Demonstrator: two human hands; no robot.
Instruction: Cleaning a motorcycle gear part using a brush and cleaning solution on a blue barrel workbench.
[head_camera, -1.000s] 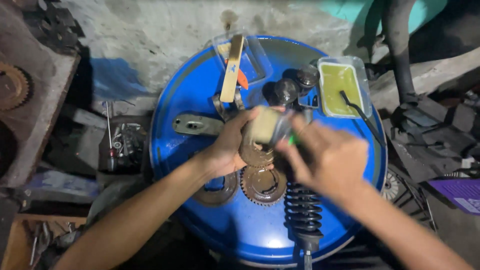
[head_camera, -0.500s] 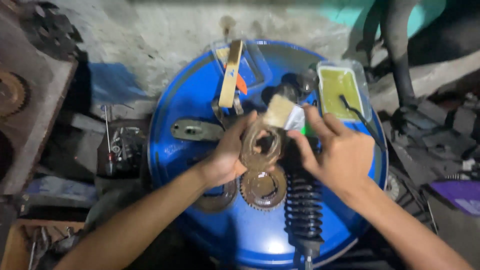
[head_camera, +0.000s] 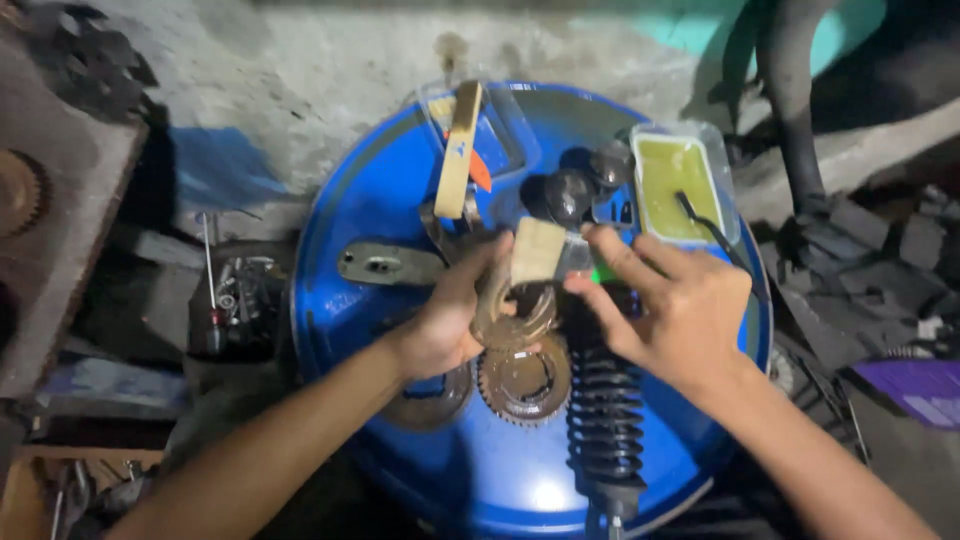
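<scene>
Two hands (head_camera: 450, 320) (head_camera: 680, 310) work over a blue drum top (head_camera: 350, 200), seemingly oily.

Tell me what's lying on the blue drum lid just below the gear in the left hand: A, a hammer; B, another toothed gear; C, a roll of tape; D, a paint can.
B: a second toothed gear lies flat on the blue drum lid, right under the gear that the left hand holds, beside the black coil spring.

Dim overall; light from above w/ glare on blue drum lid (head_camera: 520, 495); edges dark, slightly blurred.
</scene>
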